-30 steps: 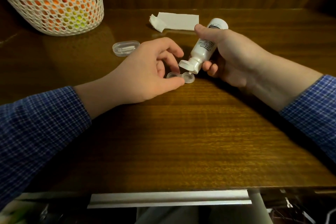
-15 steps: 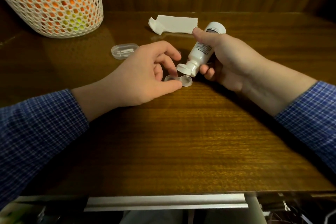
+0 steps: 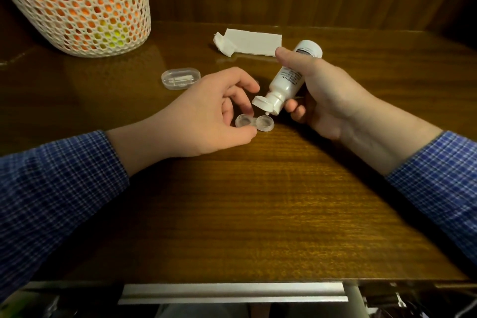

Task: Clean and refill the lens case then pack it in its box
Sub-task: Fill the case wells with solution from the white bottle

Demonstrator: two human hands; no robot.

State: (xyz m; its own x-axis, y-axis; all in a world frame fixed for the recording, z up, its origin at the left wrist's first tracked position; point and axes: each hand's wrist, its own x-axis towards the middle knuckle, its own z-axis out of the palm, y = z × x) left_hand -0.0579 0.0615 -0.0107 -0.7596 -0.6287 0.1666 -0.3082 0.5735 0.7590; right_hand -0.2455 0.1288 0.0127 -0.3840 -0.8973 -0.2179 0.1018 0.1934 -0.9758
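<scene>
A clear two-cup lens case (image 3: pixel 255 123) lies open on the wooden table (image 3: pixel 258 201). My left hand (image 3: pixel 206 116) holds its left cup between thumb and fingers. My right hand (image 3: pixel 327 95) grips a white solution bottle (image 3: pixel 289 77), tipped nozzle-down with its flip cap open. The nozzle hangs just above and behind the right cup. A clear oval plastic box (image 3: pixel 180 78) lies behind my left hand.
A folded white tissue (image 3: pixel 249 42) lies at the back of the table. A white mesh basket (image 3: pixel 74 2) with orange and green contents stands at the back left. A wooden wall closes the back. The table's front edge has a metal rail (image 3: pixel 232 292).
The bottle's nozzle has lifted slightly off the right cup and the bottle has shifted a little right. My left hand keeps its hold on the case.
</scene>
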